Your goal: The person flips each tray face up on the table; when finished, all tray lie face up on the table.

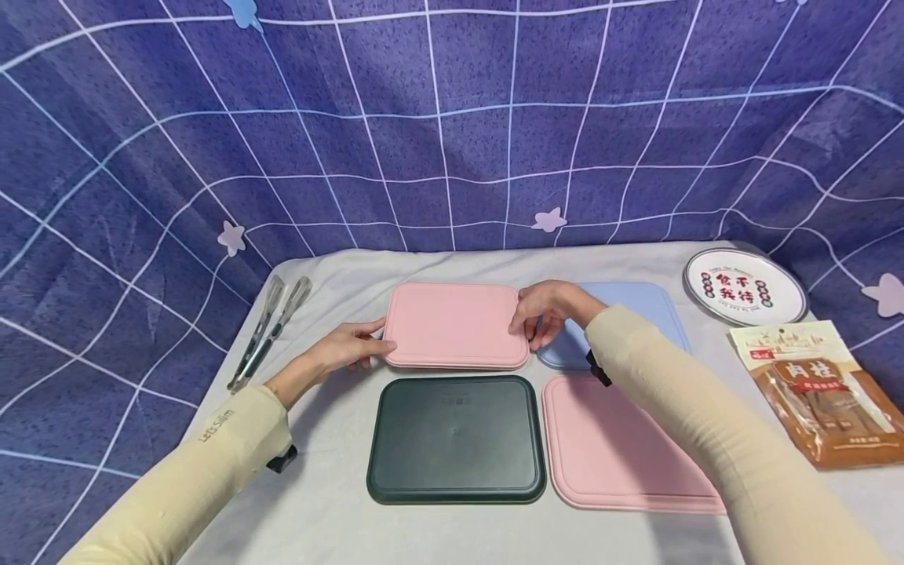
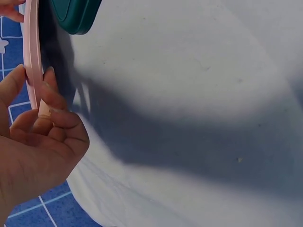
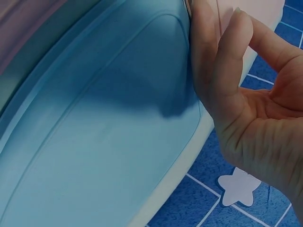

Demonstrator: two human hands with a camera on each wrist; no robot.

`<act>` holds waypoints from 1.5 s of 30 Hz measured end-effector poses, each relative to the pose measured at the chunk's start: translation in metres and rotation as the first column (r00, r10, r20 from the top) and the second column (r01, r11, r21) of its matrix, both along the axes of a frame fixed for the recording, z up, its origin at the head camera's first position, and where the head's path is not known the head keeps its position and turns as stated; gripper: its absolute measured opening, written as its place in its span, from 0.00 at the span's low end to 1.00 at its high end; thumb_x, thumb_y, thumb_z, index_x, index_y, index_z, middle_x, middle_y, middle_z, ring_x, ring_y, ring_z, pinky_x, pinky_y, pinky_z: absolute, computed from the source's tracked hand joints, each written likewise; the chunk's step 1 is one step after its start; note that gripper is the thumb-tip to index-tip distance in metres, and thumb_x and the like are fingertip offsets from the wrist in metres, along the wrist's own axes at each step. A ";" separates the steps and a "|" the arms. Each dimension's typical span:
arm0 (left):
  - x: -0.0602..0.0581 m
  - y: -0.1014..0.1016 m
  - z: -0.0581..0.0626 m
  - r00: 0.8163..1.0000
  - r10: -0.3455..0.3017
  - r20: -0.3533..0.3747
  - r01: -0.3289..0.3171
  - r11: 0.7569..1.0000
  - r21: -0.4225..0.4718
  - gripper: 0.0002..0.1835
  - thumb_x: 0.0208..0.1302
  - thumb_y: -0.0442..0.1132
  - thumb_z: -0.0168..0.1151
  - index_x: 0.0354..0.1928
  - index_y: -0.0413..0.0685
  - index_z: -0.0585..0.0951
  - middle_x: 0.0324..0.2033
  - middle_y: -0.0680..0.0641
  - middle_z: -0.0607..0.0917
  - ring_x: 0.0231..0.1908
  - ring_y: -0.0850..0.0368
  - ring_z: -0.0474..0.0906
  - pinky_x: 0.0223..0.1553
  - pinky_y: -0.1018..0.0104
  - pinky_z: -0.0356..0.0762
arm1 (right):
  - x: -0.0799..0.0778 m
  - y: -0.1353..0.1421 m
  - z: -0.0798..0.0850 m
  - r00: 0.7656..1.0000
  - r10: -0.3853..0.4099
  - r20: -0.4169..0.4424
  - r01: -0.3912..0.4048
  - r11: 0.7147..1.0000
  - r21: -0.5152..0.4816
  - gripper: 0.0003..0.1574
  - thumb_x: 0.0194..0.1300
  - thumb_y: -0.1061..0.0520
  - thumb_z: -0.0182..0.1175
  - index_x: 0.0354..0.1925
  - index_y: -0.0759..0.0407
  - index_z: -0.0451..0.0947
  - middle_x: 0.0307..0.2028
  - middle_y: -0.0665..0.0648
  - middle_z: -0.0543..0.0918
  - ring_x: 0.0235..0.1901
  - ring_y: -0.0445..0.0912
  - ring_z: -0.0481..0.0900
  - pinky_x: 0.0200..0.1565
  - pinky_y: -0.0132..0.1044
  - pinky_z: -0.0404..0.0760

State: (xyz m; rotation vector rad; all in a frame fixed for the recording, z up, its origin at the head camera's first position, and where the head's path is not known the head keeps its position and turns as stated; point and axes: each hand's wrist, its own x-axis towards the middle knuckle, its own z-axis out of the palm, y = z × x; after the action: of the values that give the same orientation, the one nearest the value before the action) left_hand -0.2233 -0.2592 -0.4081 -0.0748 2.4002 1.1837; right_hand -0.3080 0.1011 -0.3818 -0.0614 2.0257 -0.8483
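Observation:
Both hands hold a pink rectangular cutting board [image 1: 457, 326] by its short ends at the back middle of the table. At its left end, my left hand [image 1: 346, 345] pinches the edge, thumb on top and fingers below. In the left wrist view the pink board [image 2: 32, 52] shows edge-on above the cloth, between thumb and fingers of the left hand [image 2: 42, 142]. My right hand [image 1: 547, 310] grips the right end, over the corner of a light blue board [image 1: 636, 314]. The right wrist view shows the right hand [image 3: 241, 85] beside the blue board [image 3: 94, 156].
A dark green board [image 1: 455, 439] lies in front, with another pink board [image 1: 621, 439] to its right under the right forearm. Metal tongs [image 1: 271, 333] lie at left. A white plate [image 1: 745, 286] and a brown spice packet [image 1: 822, 400] are at right. A blue curtain [image 1: 466, 141] hangs behind.

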 end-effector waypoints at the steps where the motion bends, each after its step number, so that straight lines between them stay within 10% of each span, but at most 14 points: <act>1: 0.000 0.000 0.001 1.000 0.002 -0.003 -0.002 1.000 -0.005 0.46 0.61 0.56 0.70 0.78 0.56 0.60 0.31 0.47 0.80 0.30 0.55 0.74 0.29 0.65 0.67 | 0.000 0.000 0.000 1.000 0.000 0.000 0.000 1.000 0.000 0.29 0.67 0.57 0.64 0.55 0.60 0.57 0.34 0.62 0.78 0.22 0.46 0.83 0.24 0.33 0.83; 45: -0.001 0.024 0.070 0.991 -0.026 -0.132 0.021 0.999 -0.038 0.46 0.62 0.46 0.66 0.79 0.50 0.56 0.23 0.54 0.83 0.24 0.60 0.72 0.22 0.71 0.62 | -0.004 -0.004 -0.009 0.999 -0.035 0.015 0.035 0.998 -0.057 0.28 0.64 0.57 0.64 0.54 0.57 0.60 0.45 0.65 0.77 0.28 0.49 0.85 0.28 0.34 0.84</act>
State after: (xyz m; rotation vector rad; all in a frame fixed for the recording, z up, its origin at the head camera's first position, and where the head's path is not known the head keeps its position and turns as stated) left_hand -0.2246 -0.2356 -0.3382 0.0210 2.5309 1.1672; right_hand -0.3120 0.0971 -0.3905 -0.0523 1.9947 -0.9265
